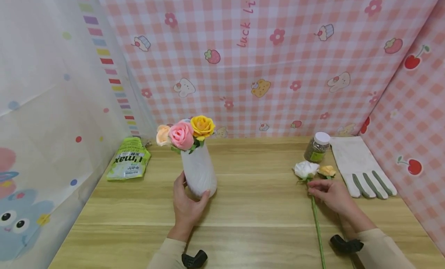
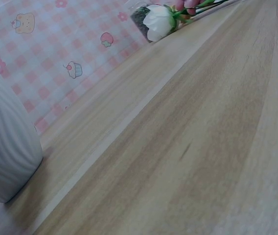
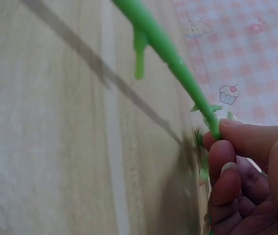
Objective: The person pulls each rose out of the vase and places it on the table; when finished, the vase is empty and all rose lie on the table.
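Note:
A white ribbed vase (image 1: 199, 170) holds artificial roses: a pink rose (image 1: 181, 135), a yellow rose (image 1: 202, 126) and a peach one (image 1: 162, 135). My left hand (image 1: 189, 207) grips the vase low down, thumb across its front; in the left wrist view the vase (image 2: 9, 142) shows at the left edge with a fingertip on it. On the right, my right hand (image 1: 330, 193) pinches the green stem (image 1: 317, 230) of a white artificial flower (image 1: 306, 169) just below the bloom. In the right wrist view, thumb and fingers close on that stem (image 3: 171, 56), which is raised off the table.
A small yellow flower (image 1: 327, 171) lies beyond the right hand. Behind stands a white-lidded jar (image 1: 317, 147), with a white and grey glove (image 1: 361, 164) to its right. A green snack bag (image 1: 129, 159) lies at the table's left. Pink checked cloth (image 1: 243, 75) hangs behind.

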The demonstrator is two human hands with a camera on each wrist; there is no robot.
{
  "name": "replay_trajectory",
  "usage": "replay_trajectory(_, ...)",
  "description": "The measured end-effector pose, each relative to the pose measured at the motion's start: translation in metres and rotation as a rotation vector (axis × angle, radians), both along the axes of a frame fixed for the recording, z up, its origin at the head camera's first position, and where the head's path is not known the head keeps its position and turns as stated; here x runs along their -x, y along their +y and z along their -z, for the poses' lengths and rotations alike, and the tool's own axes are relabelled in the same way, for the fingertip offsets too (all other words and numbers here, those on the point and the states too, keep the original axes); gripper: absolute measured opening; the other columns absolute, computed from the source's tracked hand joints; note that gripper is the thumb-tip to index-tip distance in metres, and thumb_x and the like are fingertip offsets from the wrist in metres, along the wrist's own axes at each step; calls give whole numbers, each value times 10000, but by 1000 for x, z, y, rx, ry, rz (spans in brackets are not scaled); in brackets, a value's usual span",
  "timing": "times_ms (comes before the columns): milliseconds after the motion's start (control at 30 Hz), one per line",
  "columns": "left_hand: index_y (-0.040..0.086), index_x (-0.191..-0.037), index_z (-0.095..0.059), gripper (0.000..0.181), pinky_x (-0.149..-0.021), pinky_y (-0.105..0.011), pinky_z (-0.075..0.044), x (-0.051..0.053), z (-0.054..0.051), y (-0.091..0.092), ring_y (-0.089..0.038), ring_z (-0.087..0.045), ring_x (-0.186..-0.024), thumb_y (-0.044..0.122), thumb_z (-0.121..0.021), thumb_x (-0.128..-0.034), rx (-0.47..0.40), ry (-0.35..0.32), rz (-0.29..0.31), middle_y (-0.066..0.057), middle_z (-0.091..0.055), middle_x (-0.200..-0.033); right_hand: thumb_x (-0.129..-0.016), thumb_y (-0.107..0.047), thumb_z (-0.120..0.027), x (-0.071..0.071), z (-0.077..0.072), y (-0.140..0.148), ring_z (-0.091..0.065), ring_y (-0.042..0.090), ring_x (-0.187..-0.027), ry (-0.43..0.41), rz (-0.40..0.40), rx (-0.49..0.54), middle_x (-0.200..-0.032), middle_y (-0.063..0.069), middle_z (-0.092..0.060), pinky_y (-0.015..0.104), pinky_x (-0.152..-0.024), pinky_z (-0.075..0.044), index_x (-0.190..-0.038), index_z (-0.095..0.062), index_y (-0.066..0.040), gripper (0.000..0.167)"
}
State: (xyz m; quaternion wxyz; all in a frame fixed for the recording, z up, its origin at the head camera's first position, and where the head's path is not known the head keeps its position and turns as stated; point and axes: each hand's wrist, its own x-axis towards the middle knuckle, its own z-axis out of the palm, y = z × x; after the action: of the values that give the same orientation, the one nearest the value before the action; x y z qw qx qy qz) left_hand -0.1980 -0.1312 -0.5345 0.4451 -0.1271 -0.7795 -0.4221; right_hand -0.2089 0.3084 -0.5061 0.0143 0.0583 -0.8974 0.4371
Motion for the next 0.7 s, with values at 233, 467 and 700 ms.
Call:
replay_trajectory(233,-48,-1365,-444,851,-821,-435,-462,-2,-1,2,-286,-527,-1040,223,-817,-650,-8,-7,-2,-174,-541,-1202,-861,-124,-717,-4,-7,0,-562,32,-644,12,-25,-89,-820,53,-699,225,-539,-466,-1002,-726,5,191)
replay_trajectory(467,-56,-1363,-445,851,-819,-438,-462,-1,-1,3,-293,-529,-1036,237,-813,-655,1,7,4,-194,-542,-1202,-864,-204,-722,-14,-46,-8,-569,56,-679,152,12,-265,-845,10,-709,233,-549,-454,-1011,-751,-81,193)
replay_trajectory(700,-52,-1363,-443,850,-808,-468,-459,1,1,0,-291,-526,-1034,247,-810,-657,-2,1,-2,-184,-540,-1202,-898,-296,-680,-8,-109,-78,-626,138,-741,104,-151,-45,-944,19,-715,274,-579,-517,-1105,-717,-106,284)
